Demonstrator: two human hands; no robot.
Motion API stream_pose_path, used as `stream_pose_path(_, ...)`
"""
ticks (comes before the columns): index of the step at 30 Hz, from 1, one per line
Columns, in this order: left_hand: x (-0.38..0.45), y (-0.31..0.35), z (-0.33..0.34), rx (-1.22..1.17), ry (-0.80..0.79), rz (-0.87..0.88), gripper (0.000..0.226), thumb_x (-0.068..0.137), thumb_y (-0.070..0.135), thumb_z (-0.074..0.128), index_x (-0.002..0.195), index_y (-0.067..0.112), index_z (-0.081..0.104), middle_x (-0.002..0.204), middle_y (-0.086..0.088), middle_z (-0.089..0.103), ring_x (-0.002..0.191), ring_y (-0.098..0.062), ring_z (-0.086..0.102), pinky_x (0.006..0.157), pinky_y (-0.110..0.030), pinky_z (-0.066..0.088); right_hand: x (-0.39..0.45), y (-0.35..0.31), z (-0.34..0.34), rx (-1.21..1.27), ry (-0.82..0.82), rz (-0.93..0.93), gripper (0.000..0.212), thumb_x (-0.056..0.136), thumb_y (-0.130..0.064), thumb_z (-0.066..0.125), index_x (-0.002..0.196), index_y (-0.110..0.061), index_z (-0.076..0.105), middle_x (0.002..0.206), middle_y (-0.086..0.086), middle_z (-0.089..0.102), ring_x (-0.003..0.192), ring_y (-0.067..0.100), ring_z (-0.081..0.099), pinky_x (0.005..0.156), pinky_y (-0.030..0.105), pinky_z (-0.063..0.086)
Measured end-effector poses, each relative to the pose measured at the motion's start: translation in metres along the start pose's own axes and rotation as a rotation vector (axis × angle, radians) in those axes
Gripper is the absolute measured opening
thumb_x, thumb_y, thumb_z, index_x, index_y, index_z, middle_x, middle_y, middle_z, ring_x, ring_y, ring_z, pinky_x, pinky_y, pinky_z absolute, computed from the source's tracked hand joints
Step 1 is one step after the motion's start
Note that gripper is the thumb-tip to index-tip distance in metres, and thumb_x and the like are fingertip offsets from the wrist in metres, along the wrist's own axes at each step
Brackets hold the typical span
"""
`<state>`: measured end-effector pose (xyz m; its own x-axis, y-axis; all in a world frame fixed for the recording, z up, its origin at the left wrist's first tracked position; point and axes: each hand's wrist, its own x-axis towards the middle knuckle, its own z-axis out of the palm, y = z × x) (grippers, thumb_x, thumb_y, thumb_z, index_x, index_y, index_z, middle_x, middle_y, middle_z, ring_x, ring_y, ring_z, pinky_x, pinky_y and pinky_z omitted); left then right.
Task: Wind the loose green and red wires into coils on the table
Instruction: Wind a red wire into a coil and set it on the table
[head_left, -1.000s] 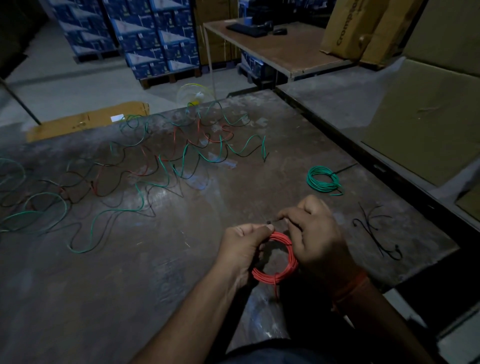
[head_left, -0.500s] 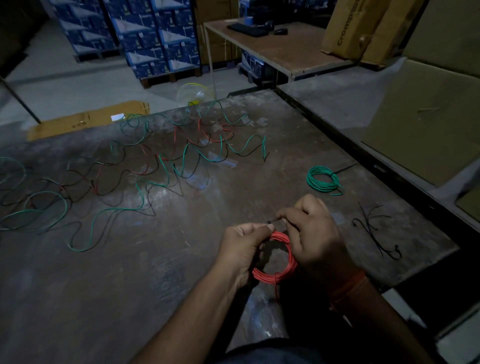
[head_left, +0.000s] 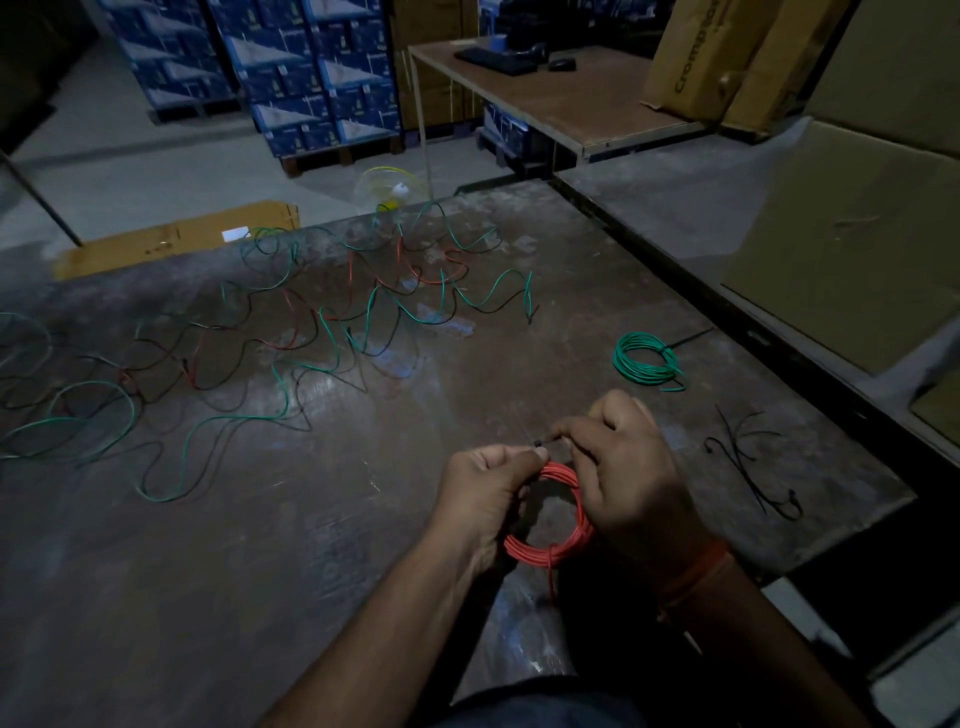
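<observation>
A coiled red wire (head_left: 563, 545) hangs between both hands just above the dark table (head_left: 260, 597). My left hand (head_left: 483, 493) grips the coil's left side with curled fingers. My right hand (head_left: 628, 478) holds its right side and pinches a thin black tie (head_left: 540, 442) at the top of the coil. A finished green coil (head_left: 644, 358) lies on the table to the right, further back. Loose green, red and black wires (head_left: 332, 332) sprawl across the table's far left half.
Several black ties (head_left: 753, 462) lie on the table near its right edge. Cardboard boxes (head_left: 841, 249) stand to the right, stacked blue cartons (head_left: 311, 67) and a wooden desk (head_left: 561, 98) behind. A flat carton (head_left: 171, 241) lies on the floor past the table.
</observation>
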<state>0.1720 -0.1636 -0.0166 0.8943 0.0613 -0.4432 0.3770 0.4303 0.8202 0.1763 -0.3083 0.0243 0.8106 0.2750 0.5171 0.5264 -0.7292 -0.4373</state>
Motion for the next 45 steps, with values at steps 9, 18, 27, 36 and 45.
stream_pose_path(9, -0.0047, 0.0051, 0.0029, 0.020, -0.009, 0.036, 0.010, 0.087, 0.002, 0.070, 0.079, -0.003, 0.067, 0.047, -0.008, 0.053, 0.034, -0.012, 0.042, 0.040, -0.015, 0.034, 0.0010, 0.0002, 0.0008, 0.005, -0.019, 0.005, 0.022, 0.087, -0.012, 0.054, 0.096, -0.014, 0.073, 0.083, -0.004, 0.039, 0.078, 0.018, 0.043, 0.065, 0.032, 0.037)
stream_pose_path(18, -0.0032, 0.0048, 0.0013, 0.080, -0.022, 0.086, 0.020, 0.084, 0.007, 0.075, 0.087, -0.012, 0.069, 0.063, -0.015, 0.061, 0.048, -0.015, 0.050, 0.049, -0.021, 0.038, 0.0008, 0.0021, 0.0053, 0.016, -0.077, 0.004, 0.026, 0.089, -0.025, 0.049, 0.095, -0.018, 0.073, 0.083, -0.005, 0.041, 0.076, 0.019, 0.045, 0.065, 0.032, 0.039)
stream_pose_path(27, -0.0020, 0.0058, -0.0001, 0.070, -0.006, 0.088, 0.021, 0.083, 0.006, 0.076, 0.088, -0.014, 0.069, 0.066, -0.017, 0.065, 0.048, -0.015, 0.054, 0.048, -0.019, 0.041, -0.0032, 0.0015, 0.0007, 0.123, -0.027, 0.077, 0.006, 0.083, -0.015, 0.068, 0.086, -0.019, 0.068, 0.078, -0.002, 0.056, 0.070, 0.016, 0.057, 0.064, 0.037, 0.048)
stream_pose_path(36, -0.0009, 0.0044, -0.0015, 0.048, 0.006, 0.082, 0.018, 0.083, 0.007, 0.075, 0.086, -0.011, 0.070, 0.071, -0.022, 0.066, 0.063, -0.025, 0.056, 0.060, -0.027, 0.043, -0.0041, -0.0047, 0.0010, 0.191, 0.039, 0.118, 0.013, 0.081, -0.015, 0.071, 0.092, -0.022, 0.067, 0.079, -0.005, 0.058, 0.072, 0.012, 0.059, 0.065, 0.035, 0.051)
stream_pose_path(45, -0.0033, 0.0070, -0.0003, 0.119, -0.022, 0.134, 0.022, 0.086, 0.004, 0.071, 0.092, -0.017, 0.067, 0.060, -0.012, 0.065, 0.047, -0.010, 0.050, 0.045, -0.016, 0.036, -0.0059, -0.0024, 0.0043, 0.195, 0.014, 0.145, 0.003, 0.080, -0.019, 0.068, 0.080, -0.022, 0.069, 0.072, -0.006, 0.056, 0.064, 0.007, 0.057, 0.060, 0.031, 0.049)
